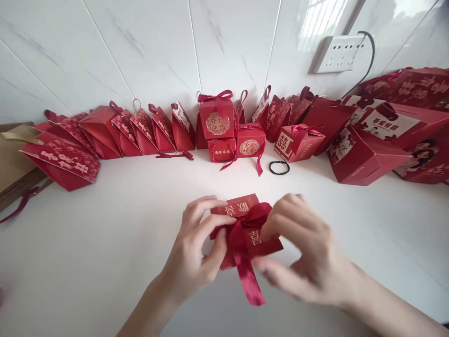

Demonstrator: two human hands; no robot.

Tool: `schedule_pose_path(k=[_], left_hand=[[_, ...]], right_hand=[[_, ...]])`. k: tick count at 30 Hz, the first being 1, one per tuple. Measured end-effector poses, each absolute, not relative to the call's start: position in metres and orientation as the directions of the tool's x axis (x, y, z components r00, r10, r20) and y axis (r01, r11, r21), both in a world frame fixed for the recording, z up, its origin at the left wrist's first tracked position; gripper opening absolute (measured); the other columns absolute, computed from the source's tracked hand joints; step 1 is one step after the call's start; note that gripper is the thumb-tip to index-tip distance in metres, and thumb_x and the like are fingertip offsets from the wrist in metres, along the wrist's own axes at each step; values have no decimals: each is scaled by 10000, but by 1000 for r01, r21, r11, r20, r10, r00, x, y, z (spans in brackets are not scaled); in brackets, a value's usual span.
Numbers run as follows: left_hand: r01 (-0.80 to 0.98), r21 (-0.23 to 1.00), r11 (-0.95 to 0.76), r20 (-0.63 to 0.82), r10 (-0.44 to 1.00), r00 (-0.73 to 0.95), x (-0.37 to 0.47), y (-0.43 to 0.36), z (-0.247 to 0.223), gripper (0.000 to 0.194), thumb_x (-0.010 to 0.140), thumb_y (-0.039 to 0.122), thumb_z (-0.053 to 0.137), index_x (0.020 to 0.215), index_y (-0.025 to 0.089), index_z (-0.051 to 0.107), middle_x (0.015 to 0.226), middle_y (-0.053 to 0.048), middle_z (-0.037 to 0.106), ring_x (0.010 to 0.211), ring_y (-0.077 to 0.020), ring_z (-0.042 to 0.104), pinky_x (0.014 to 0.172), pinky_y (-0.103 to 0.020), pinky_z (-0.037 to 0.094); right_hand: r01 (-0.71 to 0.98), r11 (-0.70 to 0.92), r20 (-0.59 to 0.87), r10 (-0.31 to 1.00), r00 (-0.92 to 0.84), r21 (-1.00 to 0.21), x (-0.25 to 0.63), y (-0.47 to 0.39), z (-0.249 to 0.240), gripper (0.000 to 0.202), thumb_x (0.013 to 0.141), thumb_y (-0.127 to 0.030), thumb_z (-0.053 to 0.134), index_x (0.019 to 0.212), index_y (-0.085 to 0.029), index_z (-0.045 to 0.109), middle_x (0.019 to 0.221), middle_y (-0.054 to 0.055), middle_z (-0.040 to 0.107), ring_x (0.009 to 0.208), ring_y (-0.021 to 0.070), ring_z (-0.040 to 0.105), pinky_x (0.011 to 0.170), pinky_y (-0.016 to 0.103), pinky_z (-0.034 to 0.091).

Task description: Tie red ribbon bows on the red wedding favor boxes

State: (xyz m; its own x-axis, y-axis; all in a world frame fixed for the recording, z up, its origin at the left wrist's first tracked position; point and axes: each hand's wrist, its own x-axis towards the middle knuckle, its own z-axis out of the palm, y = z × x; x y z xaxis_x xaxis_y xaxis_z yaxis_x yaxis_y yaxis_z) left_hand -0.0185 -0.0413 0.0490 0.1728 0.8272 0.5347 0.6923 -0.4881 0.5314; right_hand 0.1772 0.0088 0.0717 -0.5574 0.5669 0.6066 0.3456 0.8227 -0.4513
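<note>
A red gift box [242,203] with gold Chinese characters lies on the white tabletop, a dark red satin ribbon [242,245] tied over it. One ribbon tail hangs toward me, and a loop stands up on the right. My left hand [201,238] grips the box's left side, its thumb and fingertips beside the ribbon knot. On the other side, my right hand [301,252] is slightly blurred, thumb and fingers apart, with fingertips close to the ribbon loop. Whether those fingertips touch the ribbon is hard to make out.
Several red gift boxes [161,128] line the tiled wall. Beribboned boxes [215,124] are stacked in the middle, and larger red boxes [368,154] crowd the right. A black hair tie [279,168] and a loose ribbon strip [175,155] lie on the table [105,252]. A power strip [340,55] is on the wall.
</note>
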Motion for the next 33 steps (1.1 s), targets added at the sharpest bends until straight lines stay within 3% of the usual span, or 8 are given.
schedule_pose_path(k=[3, 7, 10, 19, 23, 26, 29, 33], left_hand=[[683, 530, -503, 539, 821, 187, -18, -41, 48, 272, 856, 35, 439, 994, 224, 578, 1174, -56, 507, 1214, -219, 431, 961, -363, 467], [680, 516, -521, 549, 810, 204, -18, -41, 47, 281, 848, 11, 432, 964, 219, 581, 1156, -57, 511, 1218, -220, 424, 970, -367, 455], [679, 521, -517, 543, 815, 203, -19, -42, 48, 275, 847, 15, 436, 963, 220, 577, 1144, -57, 513, 1216, -217, 422, 926, -337, 472], [700, 507, -502, 525, 825, 211, -20, -41, 47, 322, 849, 22, 410, 1051, 222, 561, 1149, -64, 536, 1208, -231, 428, 962, -394, 459], [696, 461, -551, 537, 797, 276, -21, -40, 45, 430, 844, -12, 368, 1141, 235, 557, 1206, -62, 522, 1217, -228, 425, 988, -413, 445], [693, 444, -567, 540, 787, 298, -23, -39, 45, 448, 836, -20, 366, 1131, 240, 580, 1209, -57, 532, 1214, -233, 431, 991, -422, 441], [695, 442, -568, 541, 786, 298, -23, -38, 45, 442, 840, -13, 373, 1128, 240, 593, 1197, -56, 544, 1207, -236, 437, 986, -423, 444], [703, 432, -566, 548, 783, 294, -23, -38, 45, 425, 856, -5, 383, 1128, 239, 600, 1178, -56, 550, 1204, -230, 436, 972, -409, 449]], right_hand=[[399, 819, 542, 573, -615, -413, 171, -5, 68, 354, 770, -509, 655, 746, -166, 567, 672, 31, 530, 629, 167, 416, 615, 332, 324], [419, 756, 466, 645, -605, -503, 166, -12, 67, 115, 824, -247, 622, 778, -172, 548, 766, 37, 563, 707, 171, 465, 659, 326, 364], [380, 700, 401, 680, -614, -605, 167, -11, 72, 132, 811, -117, 563, 722, -185, 493, 800, 21, 571, 739, 156, 489, 689, 314, 393], [398, 488, 230, 808, -542, -777, 185, 2, 87, 103, 807, -166, 516, 737, -223, 468, 664, -7, 566, 596, 133, 512, 519, 249, 386], [401, 581, 233, 728, -644, -708, 184, -3, 89, 109, 809, -168, 539, 735, -220, 478, 613, -30, 551, 545, 116, 452, 554, 256, 387], [283, 733, 297, 552, -779, -618, 184, -5, 91, 179, 807, -132, 524, 666, -203, 439, 602, -33, 525, 546, 103, 409, 635, 276, 396], [142, 721, 287, 438, -852, -678, 190, 4, 91, 232, 830, -185, 521, 617, -197, 432, 595, -18, 520, 552, 104, 414, 604, 264, 387], [360, 496, 155, 730, -666, -790, 207, 33, 92, 393, 910, -407, 445, 580, -195, 416, 516, -30, 397, 470, 91, 312, 436, 239, 264]])
